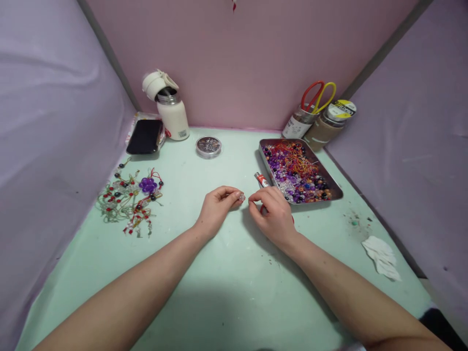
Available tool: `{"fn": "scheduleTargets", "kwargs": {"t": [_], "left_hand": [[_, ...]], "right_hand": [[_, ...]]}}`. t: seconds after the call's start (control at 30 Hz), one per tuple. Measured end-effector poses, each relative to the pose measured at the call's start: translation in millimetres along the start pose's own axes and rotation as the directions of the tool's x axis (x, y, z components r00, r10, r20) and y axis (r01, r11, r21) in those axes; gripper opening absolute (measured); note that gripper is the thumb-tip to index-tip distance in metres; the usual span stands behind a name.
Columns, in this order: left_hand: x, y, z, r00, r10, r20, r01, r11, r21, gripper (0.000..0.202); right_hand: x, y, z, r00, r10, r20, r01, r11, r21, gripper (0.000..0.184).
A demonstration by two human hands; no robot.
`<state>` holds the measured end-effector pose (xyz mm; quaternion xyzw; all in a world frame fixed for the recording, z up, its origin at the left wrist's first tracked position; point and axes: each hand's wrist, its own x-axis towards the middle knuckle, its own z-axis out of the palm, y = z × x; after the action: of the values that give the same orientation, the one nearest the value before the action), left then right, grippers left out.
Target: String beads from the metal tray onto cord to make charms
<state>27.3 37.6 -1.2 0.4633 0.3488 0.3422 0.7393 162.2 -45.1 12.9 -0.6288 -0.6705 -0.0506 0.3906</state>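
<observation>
Your left hand point(218, 204) pinches a small, clear-and-reddish bead cluster point(242, 197); your right hand point(273, 214) curls just right of it, apart, whether gripping anything I cannot tell.

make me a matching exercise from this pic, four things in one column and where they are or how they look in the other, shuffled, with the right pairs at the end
Things
1. small beadwork piece
2. metal tray
3. cream flask
4. purple bead flower

Places and states
A. standing with its lid open
B. at the left of the table, beside strung beads
C. held in the grip of the left hand
D. just beyond the right hand, filled with loose beads and threads

Right pairs: 1-C, 2-D, 3-A, 4-B
</observation>
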Motion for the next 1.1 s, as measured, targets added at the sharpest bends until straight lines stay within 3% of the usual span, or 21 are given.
{"fn": "scheduleTargets", "kwargs": {"t": [0.47,1.1], "left_hand": [[0.2,1.5,1.6,1.000,-0.014,-0.006,0.014,1.000,0.000,0.025],[-1.3,2.1,2.4,1.000,0.006,-0.006,-0.005,0.999,0.052,0.024]], "right_hand": [[-0.2,0.9,-1.0,0.999,0.015,0.031,-0.012,0.997,-0.076,0.011],[-0.3,0.0,0.8,0.998,0.020,0.058,-0.017,0.998,-0.057,0.013]]}}
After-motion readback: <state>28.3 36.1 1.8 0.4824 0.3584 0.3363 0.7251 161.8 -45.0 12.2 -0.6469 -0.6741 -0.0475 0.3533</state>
